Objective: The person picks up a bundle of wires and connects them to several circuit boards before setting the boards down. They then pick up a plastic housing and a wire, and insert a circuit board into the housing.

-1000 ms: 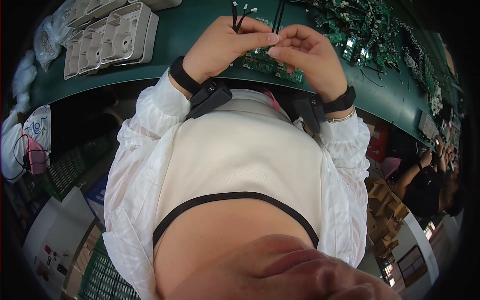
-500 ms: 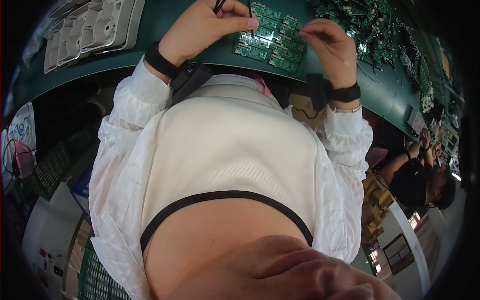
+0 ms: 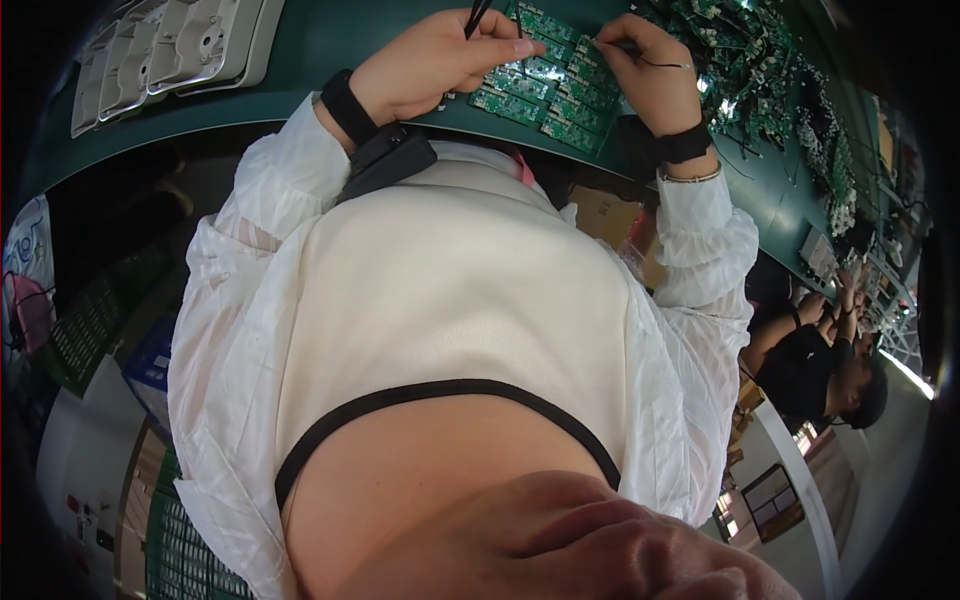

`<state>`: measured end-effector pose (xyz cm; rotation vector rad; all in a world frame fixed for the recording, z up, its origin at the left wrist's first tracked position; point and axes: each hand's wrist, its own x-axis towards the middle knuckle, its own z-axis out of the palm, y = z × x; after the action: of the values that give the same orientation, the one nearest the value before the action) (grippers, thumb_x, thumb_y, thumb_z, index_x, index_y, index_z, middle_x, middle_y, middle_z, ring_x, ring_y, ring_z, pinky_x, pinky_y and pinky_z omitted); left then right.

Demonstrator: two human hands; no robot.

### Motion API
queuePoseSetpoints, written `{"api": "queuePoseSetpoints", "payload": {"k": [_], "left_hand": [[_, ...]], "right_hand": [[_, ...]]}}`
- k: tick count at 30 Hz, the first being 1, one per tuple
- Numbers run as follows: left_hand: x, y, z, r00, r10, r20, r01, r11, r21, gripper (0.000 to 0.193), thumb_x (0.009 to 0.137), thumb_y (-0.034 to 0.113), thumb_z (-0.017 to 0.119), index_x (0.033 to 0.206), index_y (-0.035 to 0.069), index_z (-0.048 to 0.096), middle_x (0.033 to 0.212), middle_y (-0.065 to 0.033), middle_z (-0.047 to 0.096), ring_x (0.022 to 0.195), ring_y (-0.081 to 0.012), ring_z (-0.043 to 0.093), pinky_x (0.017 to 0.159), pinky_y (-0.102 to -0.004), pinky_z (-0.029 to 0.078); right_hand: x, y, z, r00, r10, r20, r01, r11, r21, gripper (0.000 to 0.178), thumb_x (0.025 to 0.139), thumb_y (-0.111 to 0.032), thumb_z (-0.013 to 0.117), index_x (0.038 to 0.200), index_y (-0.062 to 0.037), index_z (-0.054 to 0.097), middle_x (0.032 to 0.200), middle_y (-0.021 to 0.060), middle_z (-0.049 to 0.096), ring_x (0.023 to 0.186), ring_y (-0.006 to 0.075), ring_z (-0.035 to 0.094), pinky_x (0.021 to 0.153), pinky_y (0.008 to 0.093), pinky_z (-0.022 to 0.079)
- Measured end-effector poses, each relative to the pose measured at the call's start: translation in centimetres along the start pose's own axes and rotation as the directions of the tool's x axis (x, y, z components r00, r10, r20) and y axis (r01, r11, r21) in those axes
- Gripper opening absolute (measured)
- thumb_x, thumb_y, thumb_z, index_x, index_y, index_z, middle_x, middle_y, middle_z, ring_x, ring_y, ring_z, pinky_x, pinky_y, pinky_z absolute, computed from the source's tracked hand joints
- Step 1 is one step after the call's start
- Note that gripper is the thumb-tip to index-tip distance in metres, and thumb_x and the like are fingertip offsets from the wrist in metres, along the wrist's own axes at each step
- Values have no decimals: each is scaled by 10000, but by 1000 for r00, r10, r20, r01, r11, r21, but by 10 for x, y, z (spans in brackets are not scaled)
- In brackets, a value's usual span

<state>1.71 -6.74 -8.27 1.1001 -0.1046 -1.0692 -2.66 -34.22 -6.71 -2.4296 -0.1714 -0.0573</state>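
Small green circuit boards (image 3: 570,110) lie in two columns on the green tabletop, between and beneath my hands. My left hand (image 3: 440,62) is over their left side, thumb and fingertips closed on thin black wires (image 3: 479,16); one dark strand hangs down by the fingertips over the boards. At the upper right of the boards my right hand (image 3: 655,75) has its thumb and forefinger pinched together. A thin wire (image 3: 665,65) with a pale end crosses the right hand; what the fingertips pinch is too small to make out.
Pale grey moulded plastic housings (image 3: 185,50) stand at the table's left. A heap of green boards with wires (image 3: 735,60) covers the right side. A cardboard box (image 3: 605,213) sits below the table edge. Another person (image 3: 810,370) works farther along the right.
My left hand has moved right and slightly nearer with the black wires. My right hand has shifted up and left toward the boards' upper edge, and a thin wire now shows across it.
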Motion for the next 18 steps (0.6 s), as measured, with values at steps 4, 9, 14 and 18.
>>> {"api": "queuePoseSetpoints", "payload": {"k": [4, 9, 14, 18], "left_hand": [[2, -3, -3, 1000, 3, 6, -3, 999, -39, 135, 1050, 190, 637, 968, 90, 601, 761, 79, 521, 578, -16, 383, 493, -197, 260], [0, 0, -1, 1000, -3, -2, 3, 1000, 10, 130, 1052, 182, 633, 964, 88, 610, 783, 80, 529, 582, -16, 366, 500, -194, 262], [3, -3, -1, 1000, 7, -11, -7, 1000, 0, 129, 1047, 174, 638, 960, 81, 616, 777, 82, 521, 583, -14, 361, 501, -195, 257], [-2, 6, 3, 1000, -8, -29, 10, 998, 62, 135, 1038, 166, 652, 945, 74, 619, 803, 64, 573, 590, -13, 370, 503, -196, 261]], "right_hand": [[5, -8, -6, 988, -140, 71, 151, 970, -189, 186, 855, 10, 723, 1034, -36, 708, 895, 108, 745, 780, 247, 729, 703, 307, 563], [15, -20, -12, 989, -118, 91, 135, 968, -210, 181, 782, -1, 744, 956, -45, 717, 839, 145, 721, 764, 324, 711, 675, 353, 556], [47, -20, -23, 953, 184, 242, -157, 979, -128, 100, 679, 21, 765, 753, -26, 717, 698, 148, 685, 687, 322, 692, 625, 389, 541], [53, -43, -25, 922, 235, 307, -184, 965, -187, 73, 685, 12, 745, 728, -24, 698, 697, 151, 684, 684, 333, 689, 628, 393, 543]]}}
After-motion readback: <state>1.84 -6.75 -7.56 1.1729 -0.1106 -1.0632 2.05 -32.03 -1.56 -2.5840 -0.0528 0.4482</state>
